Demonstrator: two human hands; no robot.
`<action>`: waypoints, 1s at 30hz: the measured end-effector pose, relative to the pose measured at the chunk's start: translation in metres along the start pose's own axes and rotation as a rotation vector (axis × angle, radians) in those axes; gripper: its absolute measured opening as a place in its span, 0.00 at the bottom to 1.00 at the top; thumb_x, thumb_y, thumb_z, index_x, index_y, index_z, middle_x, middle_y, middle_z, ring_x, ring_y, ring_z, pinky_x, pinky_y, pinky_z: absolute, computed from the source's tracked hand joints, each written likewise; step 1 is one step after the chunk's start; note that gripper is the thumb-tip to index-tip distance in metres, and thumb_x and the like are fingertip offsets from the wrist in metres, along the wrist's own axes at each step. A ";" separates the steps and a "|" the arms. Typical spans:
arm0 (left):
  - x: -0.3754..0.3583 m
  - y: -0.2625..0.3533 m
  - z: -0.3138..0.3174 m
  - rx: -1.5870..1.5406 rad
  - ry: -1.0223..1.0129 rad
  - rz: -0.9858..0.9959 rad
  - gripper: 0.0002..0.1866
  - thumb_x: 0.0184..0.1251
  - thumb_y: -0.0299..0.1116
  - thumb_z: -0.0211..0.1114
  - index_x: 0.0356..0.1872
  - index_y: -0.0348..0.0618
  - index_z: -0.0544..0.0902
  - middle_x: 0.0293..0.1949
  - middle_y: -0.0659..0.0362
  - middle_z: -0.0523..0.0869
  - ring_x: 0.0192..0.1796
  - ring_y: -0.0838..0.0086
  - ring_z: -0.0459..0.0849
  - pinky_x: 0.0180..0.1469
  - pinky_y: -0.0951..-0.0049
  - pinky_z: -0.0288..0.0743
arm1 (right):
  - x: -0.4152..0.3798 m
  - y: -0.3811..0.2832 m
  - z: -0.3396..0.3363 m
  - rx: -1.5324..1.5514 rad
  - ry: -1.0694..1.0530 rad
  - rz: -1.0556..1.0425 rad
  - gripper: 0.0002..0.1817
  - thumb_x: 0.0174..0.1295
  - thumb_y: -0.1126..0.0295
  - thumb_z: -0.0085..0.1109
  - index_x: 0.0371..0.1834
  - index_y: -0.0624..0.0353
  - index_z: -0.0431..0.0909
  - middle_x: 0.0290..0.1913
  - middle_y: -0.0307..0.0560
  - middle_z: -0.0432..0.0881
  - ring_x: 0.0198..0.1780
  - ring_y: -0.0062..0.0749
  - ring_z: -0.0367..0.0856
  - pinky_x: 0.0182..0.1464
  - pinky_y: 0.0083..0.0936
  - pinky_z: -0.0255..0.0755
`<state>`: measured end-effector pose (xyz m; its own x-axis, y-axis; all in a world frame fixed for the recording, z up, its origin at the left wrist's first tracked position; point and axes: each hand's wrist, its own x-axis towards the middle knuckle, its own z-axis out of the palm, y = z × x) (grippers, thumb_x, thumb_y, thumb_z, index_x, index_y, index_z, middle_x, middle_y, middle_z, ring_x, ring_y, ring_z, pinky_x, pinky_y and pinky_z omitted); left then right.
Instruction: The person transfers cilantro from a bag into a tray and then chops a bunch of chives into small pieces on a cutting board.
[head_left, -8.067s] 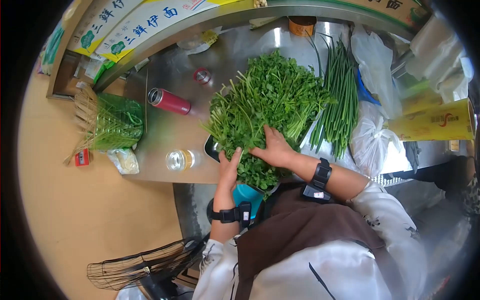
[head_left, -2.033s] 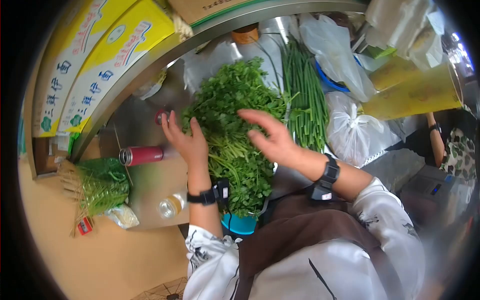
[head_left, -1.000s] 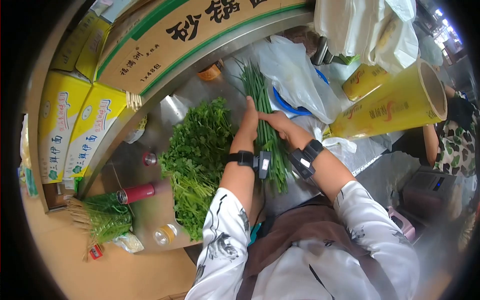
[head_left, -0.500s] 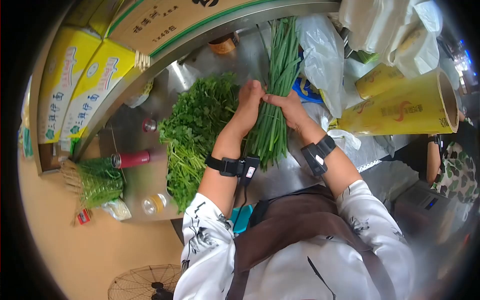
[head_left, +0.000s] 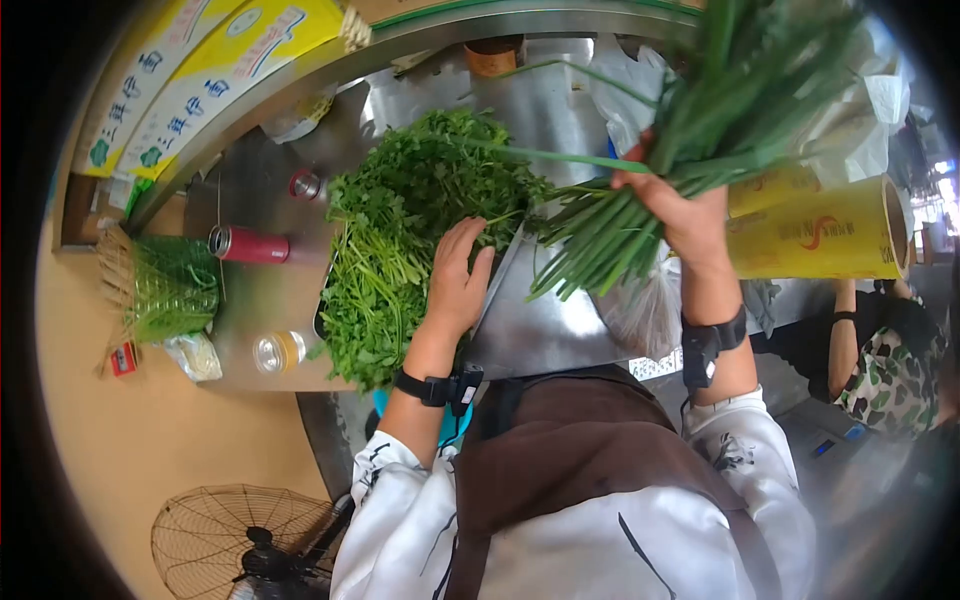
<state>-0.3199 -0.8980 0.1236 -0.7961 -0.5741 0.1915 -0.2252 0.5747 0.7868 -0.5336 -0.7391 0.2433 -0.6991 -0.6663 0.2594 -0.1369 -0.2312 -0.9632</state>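
Note:
A loose bunch of garlic chives [head_left: 610, 235] is raised off the counter at the right, its leaves fanned and partly blurred. My right hand [head_left: 682, 205] grips it around the middle. My left hand [head_left: 458, 280] lies with fingers stretched at the near right edge of a large heap of cilantro [head_left: 385, 240], touching its leaves and stems. The cilantro sits in a shallow metal tray whose rim [head_left: 497, 278] shows beside my left hand. One long chive leaf reaches across above the cilantro.
Rolls of yellow-wrapped film [head_left: 820, 232] stand to the right, near a clear plastic bag [head_left: 645, 310]. A red thermos [head_left: 250, 245] and a glass jar [head_left: 278, 352] are at the left. A metal shelf edge [head_left: 420, 45] crosses the back. Another person [head_left: 890, 355] is at far right.
The chives have been lifted and swung right in my right hand, tilting over. My left hand has left them and moved down-left to the cilantro, its fingers now spread.

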 end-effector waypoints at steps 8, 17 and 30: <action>-0.027 0.019 0.005 0.164 0.043 0.276 0.09 0.58 0.25 0.60 0.40 0.37 0.81 0.41 0.49 0.82 0.46 0.53 0.81 0.51 0.57 0.75 | -0.024 -0.034 -0.008 -0.054 0.091 -0.121 0.15 0.53 0.86 0.56 0.46 0.71 0.72 0.38 0.49 0.80 0.38 0.34 0.82 0.42 0.29 0.78; -0.011 -0.012 0.133 0.671 -0.183 -0.105 0.08 0.61 0.26 0.56 0.39 0.37 0.79 0.39 0.50 0.81 0.38 0.64 0.87 0.35 0.68 0.84 | -0.062 -0.046 -0.018 -0.083 0.103 -0.252 0.19 0.57 0.80 0.61 0.52 0.64 0.69 0.40 0.47 0.77 0.43 0.37 0.77 0.52 0.37 0.73; -0.029 0.001 0.100 -0.083 -0.287 -0.421 0.15 0.52 0.28 0.64 0.42 0.33 0.82 0.38 0.42 0.86 0.40 0.55 0.86 0.42 0.62 0.79 | -0.057 -0.035 -0.031 -0.046 -0.019 -0.115 0.16 0.59 0.76 0.56 0.50 0.65 0.68 0.33 0.45 0.74 0.36 0.34 0.74 0.52 0.40 0.68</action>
<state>-0.3532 -0.8226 0.0597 -0.7705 -0.5563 -0.3113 -0.5234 0.2732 0.8071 -0.5112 -0.6711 0.2598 -0.6632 -0.6510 0.3693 -0.2481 -0.2744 -0.9291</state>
